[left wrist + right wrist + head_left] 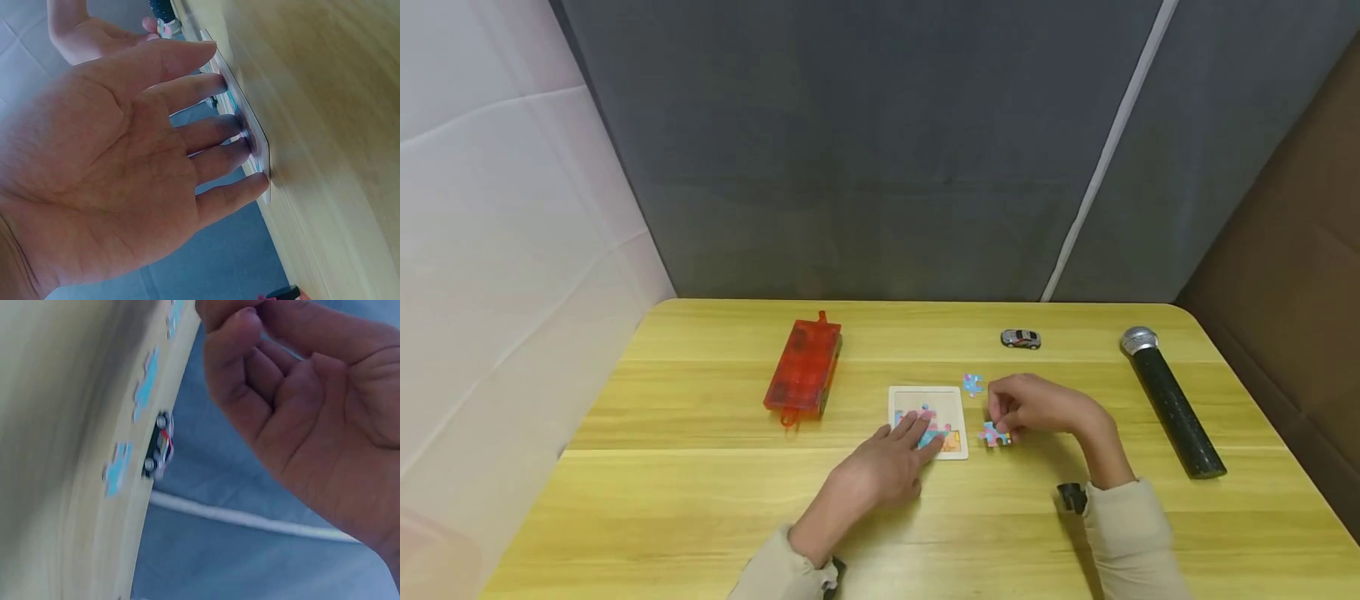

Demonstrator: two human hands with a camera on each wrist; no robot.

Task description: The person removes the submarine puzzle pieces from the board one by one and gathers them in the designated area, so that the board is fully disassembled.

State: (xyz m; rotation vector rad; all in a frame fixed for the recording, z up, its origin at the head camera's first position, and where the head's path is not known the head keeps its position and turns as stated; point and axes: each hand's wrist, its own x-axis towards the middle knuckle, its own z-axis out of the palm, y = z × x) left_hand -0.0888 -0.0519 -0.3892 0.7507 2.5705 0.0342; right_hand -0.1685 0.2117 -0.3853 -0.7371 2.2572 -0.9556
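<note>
My left hand [883, 468] lies with straight, spread fingers over a small square puzzle board [953, 400] with a pale frame. The fingertips press on colourful pieces set in its lower part, hiding some of them; the upper part shows bare backing. In the left wrist view, the fingertips [234, 125] rest along the thin board [261, 134]. To the right of the board, my right hand [1045, 404] pinches a blue-and-pink puzzle piece [995, 434] between thumb and finger. Another blue puzzle piece [973, 384] lies beyond it. The right wrist view shows curled fingers [240, 337] above the table.
A translucent red toy wagon [805, 367] stands left of the board. Behind the pieces is a small silver toy car [1020, 338]. A black microphone [1176, 408] lies at the right. Light blue puzzle pieces [146, 384] lie on the wooden table [662, 492] near the right hand.
</note>
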